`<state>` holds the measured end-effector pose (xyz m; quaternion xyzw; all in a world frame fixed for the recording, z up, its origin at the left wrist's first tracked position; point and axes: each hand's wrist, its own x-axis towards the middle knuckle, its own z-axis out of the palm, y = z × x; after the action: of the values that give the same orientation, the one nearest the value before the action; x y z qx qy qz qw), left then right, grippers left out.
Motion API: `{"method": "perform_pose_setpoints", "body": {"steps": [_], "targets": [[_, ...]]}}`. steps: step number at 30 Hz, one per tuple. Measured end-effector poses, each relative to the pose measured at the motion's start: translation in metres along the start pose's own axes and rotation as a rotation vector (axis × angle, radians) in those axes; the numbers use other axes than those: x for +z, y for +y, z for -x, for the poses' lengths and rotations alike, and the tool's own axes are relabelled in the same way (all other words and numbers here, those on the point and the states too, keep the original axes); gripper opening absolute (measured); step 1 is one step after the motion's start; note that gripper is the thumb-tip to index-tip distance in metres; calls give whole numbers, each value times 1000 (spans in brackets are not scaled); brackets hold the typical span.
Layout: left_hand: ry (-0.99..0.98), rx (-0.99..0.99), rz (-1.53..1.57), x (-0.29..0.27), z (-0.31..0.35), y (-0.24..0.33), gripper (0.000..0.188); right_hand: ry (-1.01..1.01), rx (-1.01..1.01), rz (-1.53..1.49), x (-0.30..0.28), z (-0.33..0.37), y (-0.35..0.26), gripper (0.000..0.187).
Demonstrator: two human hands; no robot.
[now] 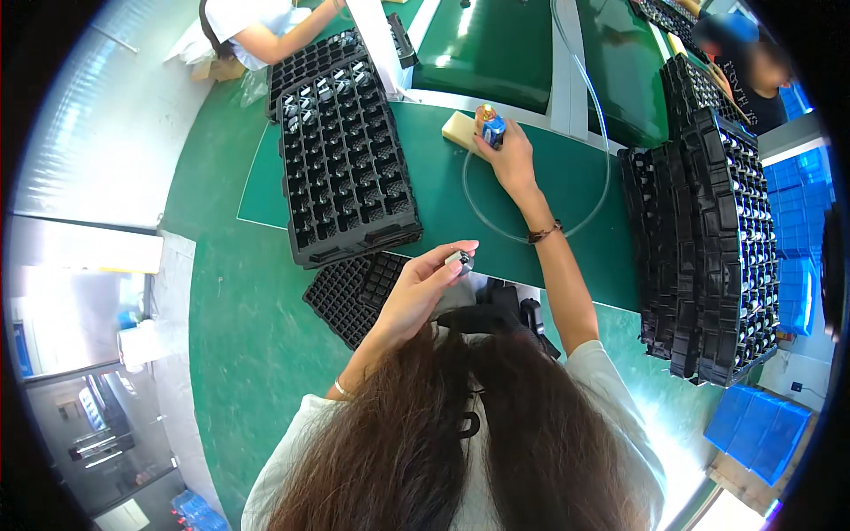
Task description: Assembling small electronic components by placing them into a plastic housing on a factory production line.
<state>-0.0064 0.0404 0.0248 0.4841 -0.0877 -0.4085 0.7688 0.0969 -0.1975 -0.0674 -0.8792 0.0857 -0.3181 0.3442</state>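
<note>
My left hand [414, 296] is closed in a pinch near the front edge of the green table. Between thumb and fingers it holds a small metal cylindrical part [460, 260] with a dark detail on its end. Farther off, my right hand [511, 157] is wrapped round a small blue tool [493, 131] with a brass-coloured end. Beside that hand lies a pale yellow sponge block [459, 131]. A clear thin tube [607, 150] curves across the table and passes under my right wrist; where it joins the tool is hidden.
At left, a black compartment tray [350, 168] holds several small metal parts toward its far end. More black trays [341, 301] sit lower, beside my left forearm. Stacked filled trays [699, 257] rise at right. Blue bins [759, 432] stand beyond. Two other people are across the table.
</note>
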Motion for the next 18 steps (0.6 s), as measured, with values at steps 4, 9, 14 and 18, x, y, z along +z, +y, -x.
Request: {"method": "perform_pose_setpoints", "body": {"steps": [4, 9, 14, 18], "targets": [[-6, -19, 6, -5, 2, -1, 32, -32, 158, -92, 4, -13, -3, 35], [16, 27, 107, 16, -3, 16, 23, -181, 305, -72, 20, -77, 66, 44], [-95, 954, -407, 47, 28, 101, 18, 135, 290, 106, 46, -147, 94, 46], [534, 1306, -1100, 64, 69, 131, 26, 320, 67, 135, 48, -178, 148, 39]]}}
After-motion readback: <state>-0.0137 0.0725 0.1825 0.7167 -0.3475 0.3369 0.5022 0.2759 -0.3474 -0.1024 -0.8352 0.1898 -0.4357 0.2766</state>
